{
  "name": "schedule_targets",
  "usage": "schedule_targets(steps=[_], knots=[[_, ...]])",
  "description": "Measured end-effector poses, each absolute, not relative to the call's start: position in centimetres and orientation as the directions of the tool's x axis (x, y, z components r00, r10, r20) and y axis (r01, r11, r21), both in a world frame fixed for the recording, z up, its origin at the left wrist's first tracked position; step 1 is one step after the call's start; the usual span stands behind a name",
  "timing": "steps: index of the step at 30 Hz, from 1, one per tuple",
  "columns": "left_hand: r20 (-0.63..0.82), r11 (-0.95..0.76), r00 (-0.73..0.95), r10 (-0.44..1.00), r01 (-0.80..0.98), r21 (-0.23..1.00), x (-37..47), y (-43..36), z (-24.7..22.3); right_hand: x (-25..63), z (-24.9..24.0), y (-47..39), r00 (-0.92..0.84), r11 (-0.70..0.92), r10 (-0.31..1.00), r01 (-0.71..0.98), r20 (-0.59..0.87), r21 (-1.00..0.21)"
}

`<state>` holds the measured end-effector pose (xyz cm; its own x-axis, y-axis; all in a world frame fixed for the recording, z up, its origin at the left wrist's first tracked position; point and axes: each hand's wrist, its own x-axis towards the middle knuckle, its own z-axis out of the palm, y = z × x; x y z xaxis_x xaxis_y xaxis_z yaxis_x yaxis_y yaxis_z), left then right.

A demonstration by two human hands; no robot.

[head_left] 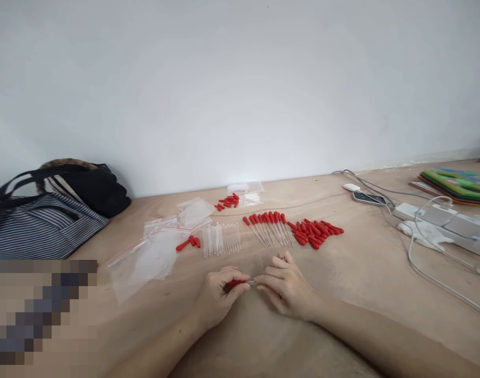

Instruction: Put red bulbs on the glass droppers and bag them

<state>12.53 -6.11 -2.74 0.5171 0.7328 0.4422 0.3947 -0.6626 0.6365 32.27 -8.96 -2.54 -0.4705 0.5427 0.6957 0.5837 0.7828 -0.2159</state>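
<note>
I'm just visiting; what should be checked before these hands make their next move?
1. Left hand grips the red bulb: ok, pinched between thumb and fingers.
2. Right hand has the clear tube: ok, at its fingertips.
3. Tube fully seated in the bulb: cannot tell, fingers partly hide the joint.
4. More clear tubes at hand: ok, lined up beyond the left hand.
5. More loose red bulbs at hand: ok, piled beyond the right hand.
6. Striped bag away from the hands: ok, far left.

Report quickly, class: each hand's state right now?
Left hand: closed, holding a red rounded rubber-looking bulb.
Right hand: closed, holding a slim clear glass-like tube.
</note>
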Motion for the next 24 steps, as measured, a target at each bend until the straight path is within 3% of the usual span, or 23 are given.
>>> schedule_targets(steps=[4,12,24], knots=[[0.439,-0.669,0.514,0.737,0.463,0.581,12.19,-5.85,-2.48,32.66,-2.62,-8.61,-0.45,0.747,0.604,0.607,0.658,-0.271],[0.614,-0.817,0.54,0.576,0.359,0.451,12.3,-6.29,-2.47,32.46,-2.69,-9.14,-0.428,0.711,0.64,0.645,0.637,-0.281],[0.564,-0.745,0.49,0.665,0.373,0.553,12.41,-5.7,-2.41,32.74,-2.15,-8.77,-0.41,0.688,0.671,0.655,0.618,-0.312]])
